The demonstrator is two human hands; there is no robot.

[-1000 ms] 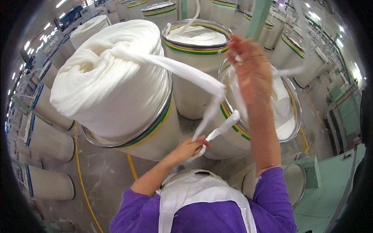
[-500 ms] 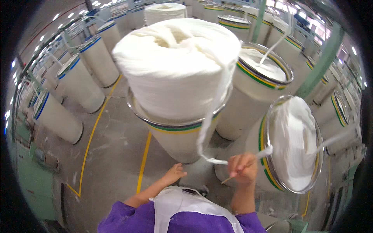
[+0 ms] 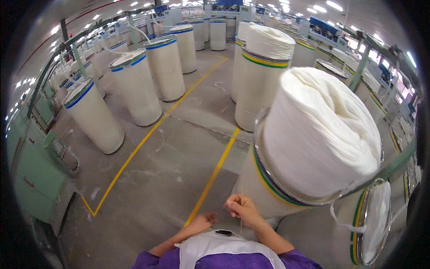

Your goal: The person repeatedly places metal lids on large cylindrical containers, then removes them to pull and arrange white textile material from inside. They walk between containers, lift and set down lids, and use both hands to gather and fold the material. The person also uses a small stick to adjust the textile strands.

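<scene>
Two bare hands low at the foot of the heaped can (image 3: 273, 188), close to the body, no longer raised as half a second ago. Right hand (image 3: 242, 208) just against the can's lower wall, fingertips pinched together on what looks like a thin pale thread (image 3: 241, 222) hanging straight down; too fine to tell more. Left hand (image 3: 202, 220) just to the left of the can's base, fingers curled loosely inward, holding nothing visible, not touching the right. Broad white strip (image 3: 342, 223), earlier stretched between both hands, now out of the grip and dangling loose under the can's rim on its right side, well apart from either hand. Probably let go for the moment, with only a wisp kept at the fingertips. Piled white cotton (image 3: 327, 130) bulging high over the same can's striped rim. Tilted second can (image 3: 374, 222) just to the right of the heaped can, its open top facing sideways. Yellow floor line (image 3: 215, 172) running away to the left of the can's base. Tall cans with blue rims (image 3: 134, 87) well off to the can's left, another heaped one (image 3: 260, 76) behind it, and a green machine (image 3: 31, 175) farthest left.
</scene>
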